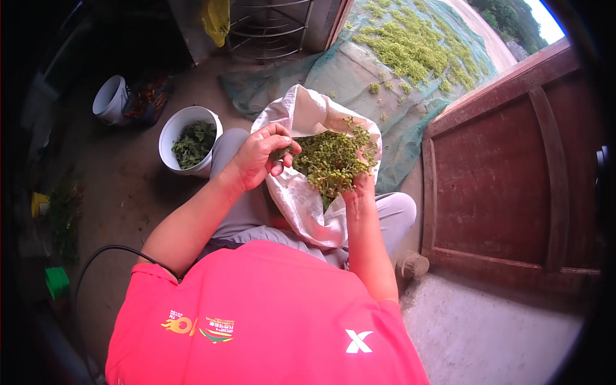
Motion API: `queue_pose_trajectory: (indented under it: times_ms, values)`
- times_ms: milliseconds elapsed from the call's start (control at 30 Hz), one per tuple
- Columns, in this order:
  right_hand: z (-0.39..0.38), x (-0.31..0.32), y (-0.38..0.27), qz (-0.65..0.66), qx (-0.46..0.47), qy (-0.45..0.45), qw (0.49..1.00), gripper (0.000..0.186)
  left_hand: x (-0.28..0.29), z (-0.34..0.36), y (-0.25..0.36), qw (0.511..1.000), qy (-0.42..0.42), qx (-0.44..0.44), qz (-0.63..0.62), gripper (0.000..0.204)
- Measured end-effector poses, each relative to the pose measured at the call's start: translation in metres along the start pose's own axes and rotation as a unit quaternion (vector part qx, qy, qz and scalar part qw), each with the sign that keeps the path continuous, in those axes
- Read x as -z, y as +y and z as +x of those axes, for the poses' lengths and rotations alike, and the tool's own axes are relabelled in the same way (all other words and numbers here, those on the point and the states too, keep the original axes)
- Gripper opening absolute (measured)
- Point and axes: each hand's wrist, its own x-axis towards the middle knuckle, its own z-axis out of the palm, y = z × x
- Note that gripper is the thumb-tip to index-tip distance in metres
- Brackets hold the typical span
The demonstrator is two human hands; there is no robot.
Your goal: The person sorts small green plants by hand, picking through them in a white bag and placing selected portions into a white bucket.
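Note:
My left hand (264,154) is closed with a small green leafy piece (280,153) between its fingers, over the left side of an open white woven sack (295,202). Inside the sack, on my lap, are clusters of small yellow-green berries (327,160) on stems. My right hand (360,178) reaches into the right side of the sack among these clusters; its fingers are mostly hidden by them.
A white bucket of leaves (192,141), a second bucket (108,99) and a green container (57,283) lie left. Berry clusters spread on green netting (417,48) outside. A wooden door (500,186) stands right, a metal rack (269,25) behind.

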Motion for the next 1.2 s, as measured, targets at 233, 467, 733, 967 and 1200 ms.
queue_pose_trajectory:
  times_ms: [233,467,733,967,1200]
  values:
    - [0.019,0.019,0.012,0.079,0.008,-0.032,0.996,0.033,-0.014,-0.01,-0.028,0.984,-0.043,0.06,0.161,0.013]
    - [0.053,0.058,0.039,-0.239,0.159,-0.102,0.953,0.038,-0.033,-0.012,-0.047,0.904,-0.046,-0.192,0.38,0.027]
    - [0.034,0.046,0.047,-0.011,0.076,-0.057,0.995,0.034,-0.042,-0.007,-0.05,0.888,-0.024,-0.193,0.416,0.016]
    - [-0.002,-0.008,0.032,0.081,0.071,-0.002,0.994,0.036,-0.03,-0.006,-0.05,0.955,0.022,-0.086,0.284,0.014]
    - [-0.02,-0.03,0.03,0.054,0.138,0.016,0.989,0.033,-0.028,-0.004,-0.052,0.962,0.009,0.005,0.273,0.02]
